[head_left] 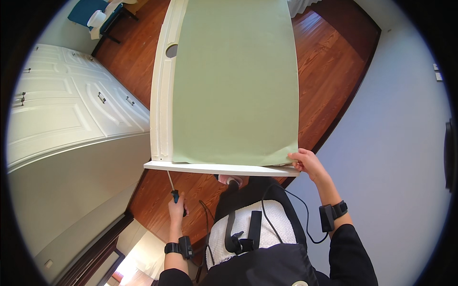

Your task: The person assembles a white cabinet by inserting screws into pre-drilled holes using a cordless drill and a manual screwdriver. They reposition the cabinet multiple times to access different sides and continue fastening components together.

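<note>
A white table [162, 119] stretches away from me, with a pale green mat [236, 86] over most of its top. Across its near end runs a white edge board [214, 168]. My left hand [177, 209] is closed around a screwdriver [175, 194] with a blue and black handle. Its long thin shaft points up to the underside of the board near the left corner; the tip is hidden there. At the near right corner, my right hand [307, 163] pinches the mat's corner, which is lifted and slightly rippled.
White cabinets [57, 105] stand along the left, and a pale wall [381, 157] rises on the right. A blue chair [90, 14] with a white bowl [97, 19] is far left. Black cables [298, 200] hang near my right forearm. The floor [157, 195] is reddish wood.
</note>
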### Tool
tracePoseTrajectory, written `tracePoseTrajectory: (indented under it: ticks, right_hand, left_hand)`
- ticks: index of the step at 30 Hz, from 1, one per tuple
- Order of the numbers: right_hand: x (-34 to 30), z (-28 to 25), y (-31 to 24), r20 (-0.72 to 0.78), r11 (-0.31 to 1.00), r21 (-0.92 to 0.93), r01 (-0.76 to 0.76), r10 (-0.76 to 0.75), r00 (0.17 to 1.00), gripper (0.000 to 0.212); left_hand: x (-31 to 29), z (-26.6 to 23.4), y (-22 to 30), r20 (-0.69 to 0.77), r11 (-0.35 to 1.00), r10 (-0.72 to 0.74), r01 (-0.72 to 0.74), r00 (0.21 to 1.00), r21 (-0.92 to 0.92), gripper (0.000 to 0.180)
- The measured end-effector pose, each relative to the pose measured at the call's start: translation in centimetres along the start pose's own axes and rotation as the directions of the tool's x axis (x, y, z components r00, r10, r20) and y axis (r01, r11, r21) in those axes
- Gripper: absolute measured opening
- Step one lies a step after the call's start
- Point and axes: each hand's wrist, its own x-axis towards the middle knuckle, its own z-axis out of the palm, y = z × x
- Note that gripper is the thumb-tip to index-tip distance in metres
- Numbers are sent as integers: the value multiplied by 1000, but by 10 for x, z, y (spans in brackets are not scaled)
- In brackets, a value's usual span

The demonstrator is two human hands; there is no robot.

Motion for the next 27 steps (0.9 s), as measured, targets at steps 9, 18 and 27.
tracePoseTrajectory:
  ticks: [9,18,27]
  right_hand:
    - [21,9,-35,193,907,402,-128,52,980,17]
    - [14,-9,-53,288,993,17,113,-113,951,27]
    - [-1,-18,22,148,553,-707,441,-495,857,38]
  left_hand:
    - [-7,3,1,12,1000,-11,11,1000,-4,35]
    - [-8,12,1,-22,1000,-16,15,1000,-25,33]
    - [-19,10,4,-32,999,-3,2,999,-39,31]
